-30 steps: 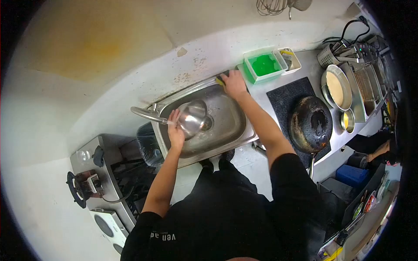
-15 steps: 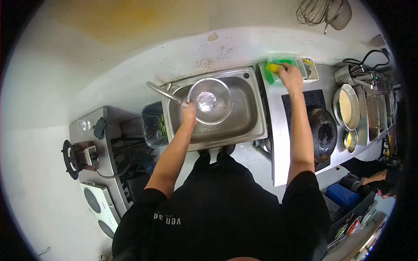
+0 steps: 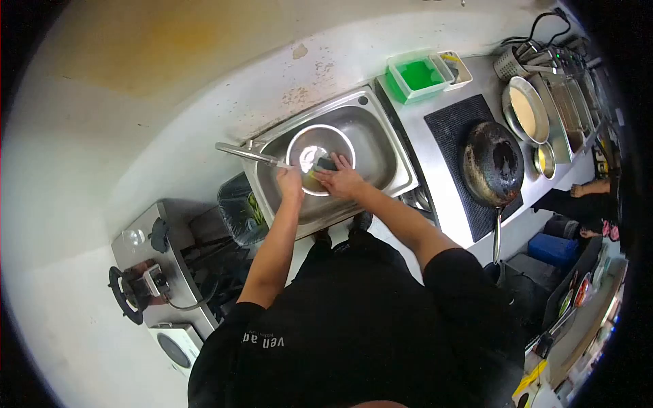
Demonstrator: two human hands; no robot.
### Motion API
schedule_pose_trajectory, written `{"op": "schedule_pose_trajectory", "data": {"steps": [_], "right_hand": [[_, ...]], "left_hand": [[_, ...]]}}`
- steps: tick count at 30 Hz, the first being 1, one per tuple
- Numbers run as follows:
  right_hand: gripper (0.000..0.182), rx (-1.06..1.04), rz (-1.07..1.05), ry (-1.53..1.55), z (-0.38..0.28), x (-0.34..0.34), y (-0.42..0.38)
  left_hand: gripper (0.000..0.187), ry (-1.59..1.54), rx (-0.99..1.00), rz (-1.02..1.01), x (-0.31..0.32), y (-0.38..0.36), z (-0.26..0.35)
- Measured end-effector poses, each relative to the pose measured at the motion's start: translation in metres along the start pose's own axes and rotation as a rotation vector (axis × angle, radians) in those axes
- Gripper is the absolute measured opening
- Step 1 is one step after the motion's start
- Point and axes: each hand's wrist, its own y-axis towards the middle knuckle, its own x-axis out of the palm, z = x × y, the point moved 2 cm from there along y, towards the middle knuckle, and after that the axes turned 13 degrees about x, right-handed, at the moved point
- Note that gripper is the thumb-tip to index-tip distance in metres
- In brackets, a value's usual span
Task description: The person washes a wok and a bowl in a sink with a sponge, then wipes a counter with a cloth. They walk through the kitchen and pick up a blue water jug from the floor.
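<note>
Steadying a steel bowl (image 3: pixel 333 138) in the sink (image 3: pixel 382 141), the left hand (image 3: pixel 290 182) grips its rim at eight o'clock; the right hand (image 3: pixel 343 179), at five o'clock, holds a sponge (image 3: pixel 326 164) against the inside. Good scrubbing likely calls for even strokes around the curve, with that rim grip firm enough to stop it turning.

Upside-down white lettering (image 3: pixel 264 340) on the black shirt (image 3: pixel 367 319) reads "ven", the rest unclear.

A black short-sleeved top (image 3: pixel 381 319) (small white lettering (image 3: pixel 264 340) on the left chest), dark trousers (image 3: pixel 354 250), dark shoes (image 3: pixel 362 220).
</note>
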Motion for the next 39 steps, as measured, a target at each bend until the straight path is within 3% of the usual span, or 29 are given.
{"op": "schedule_pose_trajectory", "data": {"steps": [1, 3, 4, 5, 7, 8, 11, 12, 13, 15, 16, 17, 19, 20, 21, 23, 24, 25, 27, 28, 29, 31, 32, 33, 35, 36, 37, 38, 39], "right_hand": [[0.053, 0.012, 0.002, -0.01, -0.009, 0.001, 0.007], [0.056, 0.496, -0.315, 0.961, -0.047, 0.024, 0.029], [0.058, 0.301, -0.033, 1.031, -0.065, 0.036, 0.034], [0.058, 0.309, -0.03, 1.027, -0.063, 0.028, 0.026], [0.058, -0.09, 0.115, 0.639, -0.059, -0.003, -0.003], [0.048, -0.129, 0.193, 0.271, -0.04, 0.015, -0.003], [0.043, -0.031, 0.025, 0.08, -0.012, 0.026, 0.016], [0.034, 0.122, -0.079, 0.222, -0.028, -0.012, 0.006], [0.034, 0.115, -0.087, 0.217, -0.044, -0.004, 0.015], [0.032, 0.269, 0.059, 0.64, -0.072, 0.013, 0.034], [0.033, 0.257, 0.09, 0.675, -0.085, 0.018, 0.033], [0.033, 0.251, 0.086, 0.68, -0.085, 0.014, 0.026], [0.034, 0.064, 0.22, 0.712, -0.071, 0.004, -0.002], [0.036, -0.057, 0.224, 0.572, -0.052, 0.006, -0.007], [0.036, -0.053, 0.235, 0.568, -0.046, 0.005, 0.002], [0.041, 0.12, -0.062, 0.375, -0.037, 0.01, 0.012], [0.044, 0.241, -0.068, 0.433, -0.051, 0.004, 0.023], [0.044, 0.244, -0.069, 0.43, -0.063, -0.001, 0.026], [0.04, 0.22, 0.046, 0.93, -0.088, -0.01, 0.019], [0.041, 0.211, 0.019, 0.953, -0.093, -0.016, 0.011], [0.041, 0.208, 0.017, 0.958, -0.084, -0.006, 0.011], [0.049, 0.096, -0.039, 1.055, -0.058, 0.024, 0.014], [0.048, 0.162, 0.018, 0.717, -0.049, 0.015, 0.014], [0.048, 0.158, 0.018, 0.715, -0.058, 0.002, 0.014], [0.044, 0.376, -0.018, 1.151, -0.087, -0.01, 0.016], [0.038, 0.344, -0.076, 1.358, -0.093, 0.0, 0.026], [0.036, 0.255, -0.089, 1.278, -0.083, 0.021, 0.039], [0.037, 0.144, -0.114, 1.204, -0.076, 0.041, 0.049], [0.037, 0.185, -0.173, 0.736, -0.081, -0.004, 0.044]], "left_hand": [[0.013, 0.01, 0.038, 0.016, 0.001, 0.002, -0.005], [0.012, 0.177, -0.012, -0.077, -0.007, 0.022, -0.019], [0.012, 0.355, -0.056, -0.157, -0.012, 0.034, -0.022], [0.012, 0.351, -0.058, -0.165, -0.016, 0.043, -0.017], [0.016, 0.067, -0.112, -0.248, -0.026, 0.059, 0.004], [0.021, 0.189, -0.171, -0.38, -0.027, 0.065, 0.015], [0.027, 0.24, 0.024, -0.295, -0.017, 0.062, 0.006], [0.03, 0.27, -0.073, -0.181, -0.012, 0.05, 0.01], [0.03, 0.266, -0.079, -0.172, -0.007, 0.039, 0.015], [0.037, 0.299, -0.128, -0.303, 0.001, 0.022, 0.028], [0.039, 0.347, 0.012, -0.265, 0.0, 0.02, 0.042], [0.039, 0.353, 0.011, -0.259, -0.005, 0.031, 0.037], [0.04, 0.43, 0.337, -0.49, -0.015, 0.061, 0.031], [0.034, 0.255, 0.124, -0.572, -0.018, 0.063, 0.034], [0.034, 0.253, 0.134, -0.58, -0.015, 0.062, 0.036], [0.028, 0.286, 0.001, -0.327, -0.013, 0.041, 0.028], [0.022, 0.163, 0.14, -0.273, -0.006, 0.017, 0.033], [0.022, 0.16, 0.138, -0.274, -0.003, 0.014, 0.043], [0.02, 0.148, -0.094, -0.275, -0.011, 0.01, 0.054], [0.016, 0.231, 0.029, -0.311, -0.021, 0.03, 0.041], [0.016, 0.236, 0.03, -0.308, -0.024, 0.036, 0.043], [0.014, -0.048, 0.052, -0.294, -0.027, 0.04, 0.055], [0.012, 0.166, 0.001, -0.311, -0.022, 0.033, 0.065], [0.012, 0.165, 0.003, -0.307, -0.015, 0.035, 0.054], [0.012, 0.298, 0.191, -0.261, -0.01, 0.038, 0.035], [0.013, 0.264, -0.045, -0.355, -0.01, 0.03, 0.056], [0.015, 0.214, -0.276, -0.415, -0.013, 0.022, 0.08], [0.021, 0.399, -0.074, -0.361, -0.018, 0.032, 0.065], [0.026, 0.592, 0.055, -0.469, -0.026, 0.054, 0.011]]}}
